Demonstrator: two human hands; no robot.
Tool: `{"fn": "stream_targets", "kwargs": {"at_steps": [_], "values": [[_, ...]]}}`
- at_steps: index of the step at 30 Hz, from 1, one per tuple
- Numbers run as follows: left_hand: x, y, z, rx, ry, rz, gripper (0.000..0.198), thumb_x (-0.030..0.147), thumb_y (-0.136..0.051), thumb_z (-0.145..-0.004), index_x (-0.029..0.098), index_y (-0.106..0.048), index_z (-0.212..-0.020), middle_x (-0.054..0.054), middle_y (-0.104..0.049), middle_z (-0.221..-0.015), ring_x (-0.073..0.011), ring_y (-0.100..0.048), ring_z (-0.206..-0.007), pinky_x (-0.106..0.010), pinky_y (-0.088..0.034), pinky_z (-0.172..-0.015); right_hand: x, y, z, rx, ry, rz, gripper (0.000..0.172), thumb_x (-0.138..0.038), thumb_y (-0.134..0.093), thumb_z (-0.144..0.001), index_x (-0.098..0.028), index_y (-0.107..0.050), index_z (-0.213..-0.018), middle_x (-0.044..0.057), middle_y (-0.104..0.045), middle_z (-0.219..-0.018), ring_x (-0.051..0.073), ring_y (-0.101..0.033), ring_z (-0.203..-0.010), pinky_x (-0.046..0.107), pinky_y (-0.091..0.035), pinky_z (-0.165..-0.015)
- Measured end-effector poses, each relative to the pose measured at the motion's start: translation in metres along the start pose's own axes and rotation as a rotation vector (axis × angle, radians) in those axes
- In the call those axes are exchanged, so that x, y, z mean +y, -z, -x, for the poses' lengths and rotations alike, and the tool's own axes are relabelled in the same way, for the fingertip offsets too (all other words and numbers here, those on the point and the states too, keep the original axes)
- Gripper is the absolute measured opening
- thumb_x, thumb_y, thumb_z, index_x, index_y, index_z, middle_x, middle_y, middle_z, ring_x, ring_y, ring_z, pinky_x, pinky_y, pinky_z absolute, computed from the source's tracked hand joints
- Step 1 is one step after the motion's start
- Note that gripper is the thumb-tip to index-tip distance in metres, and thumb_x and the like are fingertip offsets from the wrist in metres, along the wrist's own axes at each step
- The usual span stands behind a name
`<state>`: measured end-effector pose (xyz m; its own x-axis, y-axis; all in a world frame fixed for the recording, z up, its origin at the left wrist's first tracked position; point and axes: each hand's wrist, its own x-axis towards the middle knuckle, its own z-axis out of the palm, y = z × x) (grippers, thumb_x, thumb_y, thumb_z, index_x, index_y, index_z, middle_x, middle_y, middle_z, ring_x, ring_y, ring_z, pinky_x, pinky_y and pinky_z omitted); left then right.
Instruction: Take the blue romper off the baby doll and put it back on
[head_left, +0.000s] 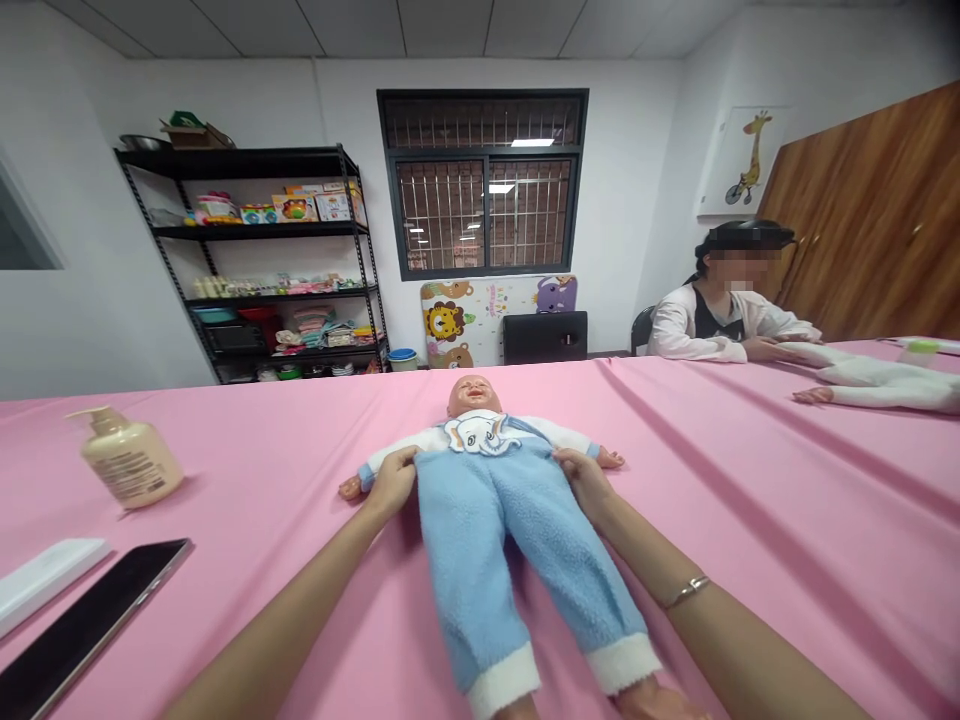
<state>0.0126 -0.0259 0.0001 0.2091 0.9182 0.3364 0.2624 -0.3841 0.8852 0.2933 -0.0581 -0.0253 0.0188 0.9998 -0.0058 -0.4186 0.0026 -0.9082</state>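
Note:
A baby doll [474,394] lies on its back on the pink tablecloth [300,430], head away from me and feet toward me. It wears a white-sleeved top with an elephant face [484,434] on the chest and fluffy light blue pants [469,530] with white cuffs. At the left side of the waist, my left hand [394,480] pinches the edge of the pants. My right hand [585,482] grips the waist edge on the other side, its fingertips partly hidden by cloth. The doll's arms stretch out to both sides, beyond my hands.
A pump bottle [131,460], a phone [90,620] and a white flat case [45,580] lie to the left. Across the table at right sits a person [712,310] with another doll in white [877,380]. Shelves [262,230] stand behind.

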Motion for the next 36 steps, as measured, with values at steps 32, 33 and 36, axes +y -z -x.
{"fn": "stream_targets", "kwargs": {"at_steps": [32,33,36], "values": [[0.042,-0.033,0.014,0.229,-0.327,-0.398,0.012,0.025,-0.044,-0.084,0.017,-0.051,-0.089,-0.004,-0.056,-0.091,-0.0200,-0.052,-0.090,-0.033,-0.041,-0.083,0.025,0.021,-0.023,0.285,0.415,0.839,0.025,-0.037,-0.057,-0.063,-0.017,-0.053,-0.076,0.001,-0.056,-0.065,0.015,-0.050,-0.061,0.025,-0.034,-0.058],[0.052,-0.041,0.015,0.209,-0.379,-0.403,0.013,0.023,-0.042,-0.086,0.017,-0.051,-0.091,-0.005,-0.057,-0.093,-0.0196,-0.052,-0.092,-0.033,-0.041,-0.084,0.025,0.021,-0.023,0.341,0.437,0.883,0.024,-0.038,-0.057,-0.064,-0.017,-0.054,-0.075,0.001,-0.057,-0.064,0.015,-0.050,-0.061,0.025,-0.034,-0.058],[0.076,-0.074,0.012,-0.104,-0.550,-0.461,0.018,0.017,-0.039,-0.087,0.018,-0.053,-0.097,-0.004,-0.059,-0.101,-0.0172,-0.053,-0.097,-0.029,-0.041,-0.088,0.022,0.022,-0.020,0.384,0.352,0.811,0.026,-0.044,-0.056,-0.067,-0.017,-0.052,-0.068,0.001,-0.054,-0.053,0.015,-0.049,-0.050,0.025,-0.033,-0.052]]}}
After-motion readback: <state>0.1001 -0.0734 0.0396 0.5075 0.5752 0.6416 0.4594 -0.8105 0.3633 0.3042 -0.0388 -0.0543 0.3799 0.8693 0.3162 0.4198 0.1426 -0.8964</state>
